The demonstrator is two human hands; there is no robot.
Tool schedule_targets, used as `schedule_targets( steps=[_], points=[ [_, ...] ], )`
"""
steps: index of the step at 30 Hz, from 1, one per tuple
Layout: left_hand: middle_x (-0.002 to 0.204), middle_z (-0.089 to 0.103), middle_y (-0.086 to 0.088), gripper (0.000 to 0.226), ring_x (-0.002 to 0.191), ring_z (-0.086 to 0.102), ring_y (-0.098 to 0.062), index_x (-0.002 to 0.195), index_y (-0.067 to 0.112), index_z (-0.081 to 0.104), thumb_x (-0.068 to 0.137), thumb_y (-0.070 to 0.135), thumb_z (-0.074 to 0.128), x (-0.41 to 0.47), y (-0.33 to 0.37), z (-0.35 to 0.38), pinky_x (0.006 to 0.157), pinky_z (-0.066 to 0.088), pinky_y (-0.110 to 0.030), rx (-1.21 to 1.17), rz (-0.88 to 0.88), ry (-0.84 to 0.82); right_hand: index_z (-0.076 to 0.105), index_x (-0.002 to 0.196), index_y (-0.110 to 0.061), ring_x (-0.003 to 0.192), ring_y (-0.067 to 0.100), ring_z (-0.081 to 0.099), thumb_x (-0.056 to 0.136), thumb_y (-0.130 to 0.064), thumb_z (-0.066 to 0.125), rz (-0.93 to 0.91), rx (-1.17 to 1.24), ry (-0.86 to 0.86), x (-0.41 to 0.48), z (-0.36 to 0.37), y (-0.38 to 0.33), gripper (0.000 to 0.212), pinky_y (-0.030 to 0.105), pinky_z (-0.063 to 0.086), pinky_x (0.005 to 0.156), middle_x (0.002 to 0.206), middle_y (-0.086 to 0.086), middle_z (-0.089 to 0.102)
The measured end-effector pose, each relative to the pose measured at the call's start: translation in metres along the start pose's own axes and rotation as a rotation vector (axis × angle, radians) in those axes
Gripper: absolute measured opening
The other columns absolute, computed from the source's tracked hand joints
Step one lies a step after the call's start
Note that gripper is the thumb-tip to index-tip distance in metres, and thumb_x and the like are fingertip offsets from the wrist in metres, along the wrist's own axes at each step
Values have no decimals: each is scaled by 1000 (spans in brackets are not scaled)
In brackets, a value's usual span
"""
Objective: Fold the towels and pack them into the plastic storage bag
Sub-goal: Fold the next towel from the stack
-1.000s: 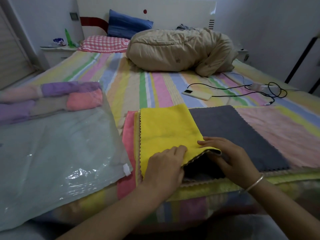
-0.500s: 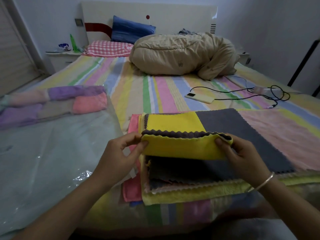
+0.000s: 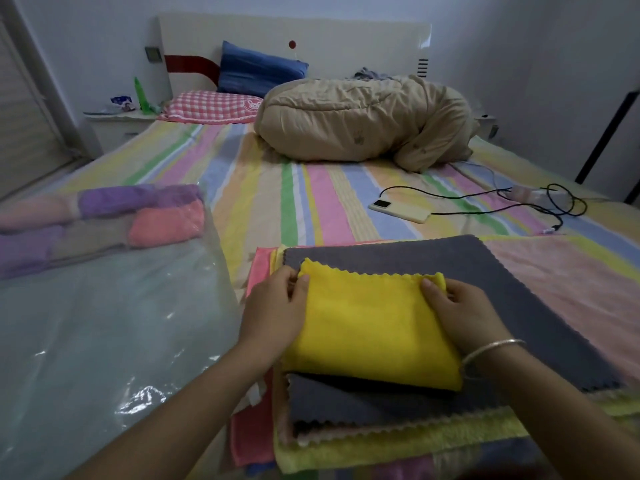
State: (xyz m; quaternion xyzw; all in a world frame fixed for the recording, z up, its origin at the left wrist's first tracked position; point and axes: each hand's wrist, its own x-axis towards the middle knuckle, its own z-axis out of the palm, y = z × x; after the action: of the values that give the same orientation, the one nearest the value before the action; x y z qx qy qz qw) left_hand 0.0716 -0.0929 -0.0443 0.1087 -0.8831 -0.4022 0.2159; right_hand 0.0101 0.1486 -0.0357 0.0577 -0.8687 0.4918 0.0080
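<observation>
A yellow towel (image 3: 367,323), folded over into a rectangle, lies on a flat grey towel (image 3: 502,282) atop a stack of pink and pale yellow towels (image 3: 381,448) at the bed's near edge. My left hand (image 3: 273,310) pinches its far left corner. My right hand (image 3: 460,313), with a bangle on the wrist, grips its far right corner. To the left lies the clear plastic storage bag (image 3: 104,327), holding several rolled purple, pink and grey towels (image 3: 104,220) at its far end.
The striped bed sheet (image 3: 311,202) stretches ahead. A phone (image 3: 398,211) with a black cable (image 3: 554,202) lies to the right. A bundled beige quilt (image 3: 363,123) and pillows (image 3: 214,105) sit near the headboard. A nightstand (image 3: 114,123) stands far left.
Both hands lifted the near edge of the yellow towel and carried it away from me, folding it in half. The towel now lies flat, yellow side up.
</observation>
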Motion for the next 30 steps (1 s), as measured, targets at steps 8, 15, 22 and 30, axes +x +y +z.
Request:
schedule_targets(
  steps=[8, 15, 22, 30],
  points=[
    [65, 44, -2, 35, 69, 45, -22, 77, 10, 55, 102, 31, 41, 54, -12, 34, 54, 26, -33, 387, -171, -232, 58, 65, -11, 58, 19, 48, 97, -41, 48, 171, -286, -29, 52, 15, 12, 45, 29, 33, 50, 59, 6, 51],
    [98, 63, -7, 23, 85, 58, -26, 101, 13, 50, 100, 35, 43, 37, -9, 32, 66, 42, -35, 409, -111, -163, 50, 61, -13, 57, 18, 45, 97, -44, 46, 177, -331, 0, 47, 18, 12, 47, 30, 31, 50, 58, 3, 47],
    [161, 16, -2, 58, 148, 12, -20, 151, 19, 22, 100, 41, 37, 18, 32, 39, 120, 10, -36, 652, 395, -262, 53, 96, -21, 87, 27, 59, 91, -60, 43, 214, -665, 46, 17, -2, 8, 40, 37, 50, 75, 94, 4, 63],
    [160, -18, 4, 100, 147, -20, -14, 154, 26, -11, 68, 76, -21, -4, 6, 70, 119, -10, -46, 730, 438, -604, 68, 102, 1, 94, 28, 64, 87, -46, 61, 329, -317, -249, -2, -7, -6, 49, 40, 50, 85, 106, 19, 68]
  ],
)
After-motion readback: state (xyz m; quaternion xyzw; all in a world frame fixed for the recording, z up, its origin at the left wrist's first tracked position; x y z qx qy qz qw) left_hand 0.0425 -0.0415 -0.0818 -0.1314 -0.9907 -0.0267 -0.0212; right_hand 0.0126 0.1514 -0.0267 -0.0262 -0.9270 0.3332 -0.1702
